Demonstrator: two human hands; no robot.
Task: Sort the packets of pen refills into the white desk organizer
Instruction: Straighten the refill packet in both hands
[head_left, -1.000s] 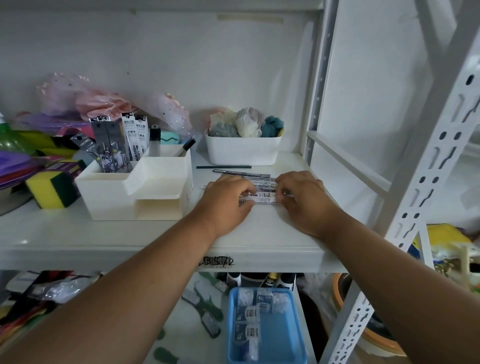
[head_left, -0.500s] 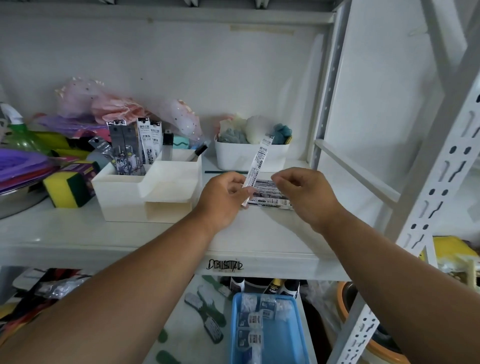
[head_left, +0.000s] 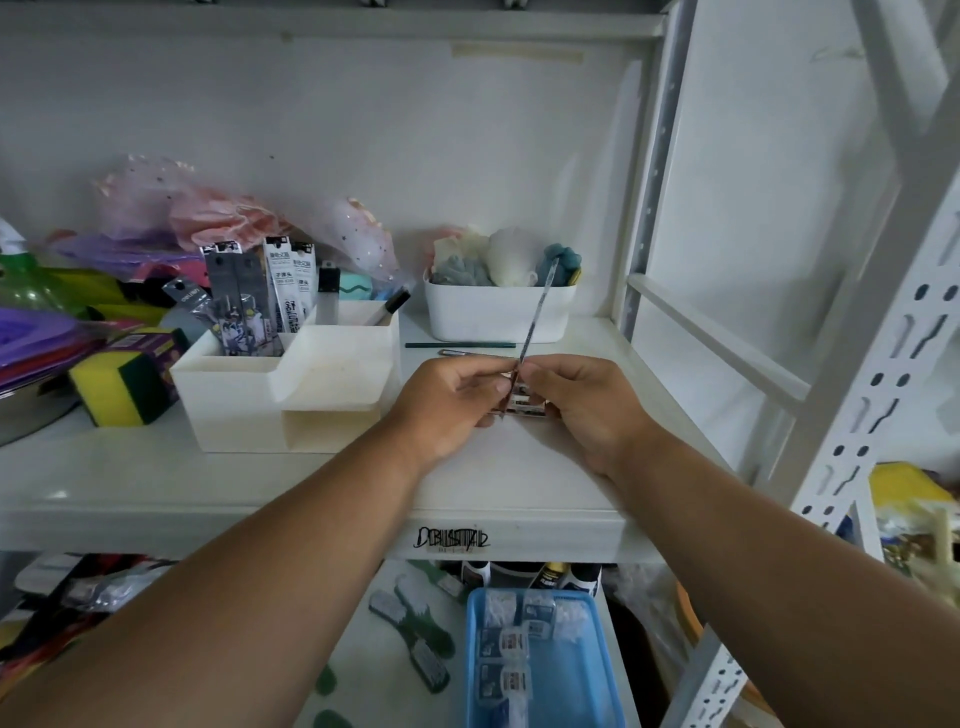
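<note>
Refill packet (head_left: 531, 327) (thin, glossy, seen edge-on) stands pinched between left hand (head_left: 451, 397) and right hand (head_left: 582, 402) fingers.

My left hand (head_left: 451, 397) and right hand (head_left: 587, 402) cover the lower end of the refill packet (head_left: 535, 312) I pinch, which shows edge-on, its print unreadable. They also hide most of the packets lying on the shelf (head_left: 524, 408). The blue tray (head_left: 597, 675) below runs off the bottom edge. At the left edge a green bottle (head_left: 21, 280) is cut off.
</note>
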